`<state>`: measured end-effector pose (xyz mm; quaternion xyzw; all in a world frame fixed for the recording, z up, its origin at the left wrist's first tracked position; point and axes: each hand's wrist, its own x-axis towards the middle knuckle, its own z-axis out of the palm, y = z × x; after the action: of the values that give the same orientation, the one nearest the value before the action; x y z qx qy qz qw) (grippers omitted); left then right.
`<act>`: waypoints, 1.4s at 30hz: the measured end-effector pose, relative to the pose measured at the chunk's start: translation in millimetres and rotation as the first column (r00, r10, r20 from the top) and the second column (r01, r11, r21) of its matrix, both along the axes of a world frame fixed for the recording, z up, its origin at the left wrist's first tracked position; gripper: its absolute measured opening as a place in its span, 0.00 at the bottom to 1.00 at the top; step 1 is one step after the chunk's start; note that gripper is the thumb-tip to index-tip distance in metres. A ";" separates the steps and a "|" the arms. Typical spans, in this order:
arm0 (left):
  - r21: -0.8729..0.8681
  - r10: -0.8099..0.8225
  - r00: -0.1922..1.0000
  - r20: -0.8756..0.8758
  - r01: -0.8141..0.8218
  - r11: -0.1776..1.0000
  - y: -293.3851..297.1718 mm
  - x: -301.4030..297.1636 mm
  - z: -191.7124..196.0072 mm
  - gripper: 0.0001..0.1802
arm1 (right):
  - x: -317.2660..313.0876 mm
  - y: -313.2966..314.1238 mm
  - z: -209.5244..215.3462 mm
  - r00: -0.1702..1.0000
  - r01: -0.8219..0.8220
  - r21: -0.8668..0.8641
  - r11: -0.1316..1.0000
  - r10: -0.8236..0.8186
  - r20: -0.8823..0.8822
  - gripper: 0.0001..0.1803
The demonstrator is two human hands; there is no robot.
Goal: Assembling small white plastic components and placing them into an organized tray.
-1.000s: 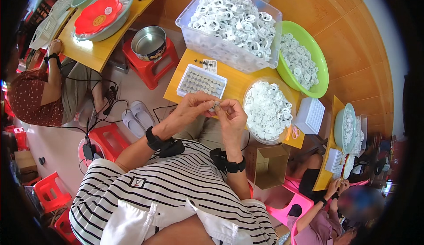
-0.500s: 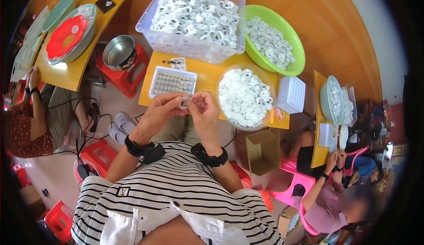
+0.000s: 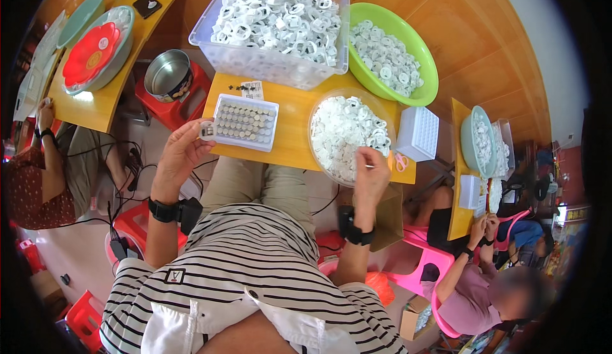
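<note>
My left hand (image 3: 180,147) pinches a white ring-shaped plastic part (image 3: 207,131) between thumb and fingers, just left of a white tray (image 3: 273,138) holding rows of small round silvery pieces (image 3: 245,121). My right hand (image 3: 371,178) is at the near right rim of a clear round bowl (image 3: 317,154) heaped with white plastic parts (image 3: 344,134). Its fingers are closed in a pinch, and a small white bit shows at their tips, too small to name. The tray and the bowl stand on the yellow table (image 3: 293,108).
A clear plastic bin (image 3: 268,60) and a green basin (image 3: 430,83) of white parts stand at the back. Right of the bowl are pink-handled scissors (image 3: 400,162) and a white block of trays (image 3: 417,134). Other people sit at tables on both sides; an open cardboard box (image 3: 389,217) sits below.
My hands were together in front of the tray, working on the ring part. They have parted: the left moved left with the ring, the right moved right to the bowl.
</note>
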<state>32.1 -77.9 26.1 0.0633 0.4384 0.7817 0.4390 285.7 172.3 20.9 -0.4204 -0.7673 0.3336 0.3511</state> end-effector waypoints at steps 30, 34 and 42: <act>0.025 -0.058 0.998 0.018 0.058 0.998 6.1 6.8 -1.9 0.16 | 36.2 44.0 -10.1 0.988 -0.136 -0.383 0.914 0.098 -0.117 0.07; -0.053 -0.121 0.992 -0.024 0.120 0.991 20.3 21.2 1.4 0.16 | 5.8 5.4 20.9 0.968 -0.222 -0.472 0.853 0.133 -0.214 0.06; 0.028 -0.267 0.963 0.039 0.266 0.964 39.9 42.5 -0.5 0.16 | -76.3 -78.7 38.2 0.855 -0.508 -0.259 0.821 0.445 -0.267 0.06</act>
<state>74.6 -37.9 25.6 0.1100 0.4077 0.7216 0.5487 209.4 93.5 59.1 -0.2308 -0.7454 0.5704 0.2565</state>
